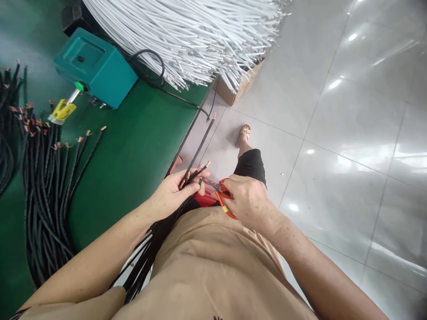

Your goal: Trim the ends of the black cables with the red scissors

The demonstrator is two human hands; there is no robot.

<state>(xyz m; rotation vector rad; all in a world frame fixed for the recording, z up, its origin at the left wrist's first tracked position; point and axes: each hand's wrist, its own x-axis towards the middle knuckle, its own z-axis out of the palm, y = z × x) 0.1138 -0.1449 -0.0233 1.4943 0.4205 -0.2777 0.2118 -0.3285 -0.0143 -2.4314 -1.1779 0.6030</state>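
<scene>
A bundle of black cables (167, 229), too many to count, ran past one beige shirt (213, 266) to the left hand (171, 195) grasping it, its bared ends just beside the tips of one pair of pliers (225, 191) gripped in the right hand (248, 198). The step in hand looked like dressing a cable end, and the next move seemed to call for a steady hold and measured squeeze. Beyond, one green table (133, 151) bore one teal box (95, 66) and uncounted other cables (46, 200).

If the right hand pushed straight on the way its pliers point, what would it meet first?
Likely the black cables in the left hand; the orange-handled pliers in the right hand point towards them, though depth leaves contact unclear.
</scene>
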